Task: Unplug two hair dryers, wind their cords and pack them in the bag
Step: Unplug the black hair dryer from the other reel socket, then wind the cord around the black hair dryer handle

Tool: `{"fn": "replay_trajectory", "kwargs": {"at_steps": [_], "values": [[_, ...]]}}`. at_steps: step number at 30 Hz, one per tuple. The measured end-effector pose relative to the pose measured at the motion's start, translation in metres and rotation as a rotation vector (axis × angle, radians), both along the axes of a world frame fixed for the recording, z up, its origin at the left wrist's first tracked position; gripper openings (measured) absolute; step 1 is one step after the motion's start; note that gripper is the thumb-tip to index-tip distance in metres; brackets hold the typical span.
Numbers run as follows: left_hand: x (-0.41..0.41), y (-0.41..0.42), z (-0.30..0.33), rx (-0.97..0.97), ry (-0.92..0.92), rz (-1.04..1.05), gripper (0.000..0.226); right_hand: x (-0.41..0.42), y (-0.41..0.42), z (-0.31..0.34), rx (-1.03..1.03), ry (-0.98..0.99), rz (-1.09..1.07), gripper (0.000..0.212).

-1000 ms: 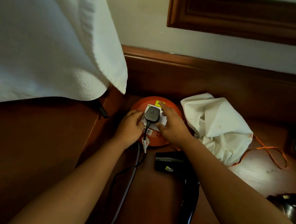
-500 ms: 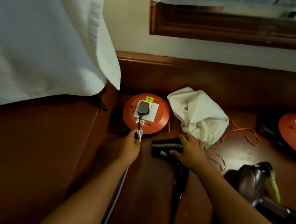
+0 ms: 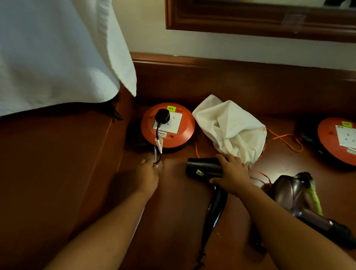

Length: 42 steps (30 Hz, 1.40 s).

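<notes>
Two hair dryers on the worktop (image 3: 239,226): black dryer (image 3: 204,168) near centre under the right hand (image 3: 231,176), fingers curled over its barrel, likely steadying it; purple dryer (image 3: 291,194) untouched to the right. Left hand (image 3: 148,174) pinching the black cord (image 3: 157,155) just below the plug (image 3: 162,116), seated in the left orange reel socket (image 3: 168,125), probably for slack before unplugging. White bag (image 3: 231,129) slumped just behind the black dryer, handy for packing.
</notes>
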State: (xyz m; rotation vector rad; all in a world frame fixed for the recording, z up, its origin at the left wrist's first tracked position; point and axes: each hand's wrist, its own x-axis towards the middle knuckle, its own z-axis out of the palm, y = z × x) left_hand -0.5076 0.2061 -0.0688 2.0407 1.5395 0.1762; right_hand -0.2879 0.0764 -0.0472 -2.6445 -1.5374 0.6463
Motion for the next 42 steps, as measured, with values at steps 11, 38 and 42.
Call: {"fn": "replay_trajectory", "kwargs": {"at_steps": [11, 38, 42], "values": [[-0.009, -0.062, 0.042, 0.030, -0.476, 0.015, 0.020, -0.005, -0.015, -0.002, 0.041, 0.008, -0.064, 0.091], [-0.024, -0.159, 0.003, 0.150, 0.072, -0.222, 0.048, -0.068, -0.131, 0.004, 0.371, 0.404, -0.648, 0.043], [0.001, -0.173, 0.000, 0.026, -0.007, -0.278, 0.049, -0.071, -0.125, -0.013, 0.184, 0.686, -0.899, 0.052]]}}
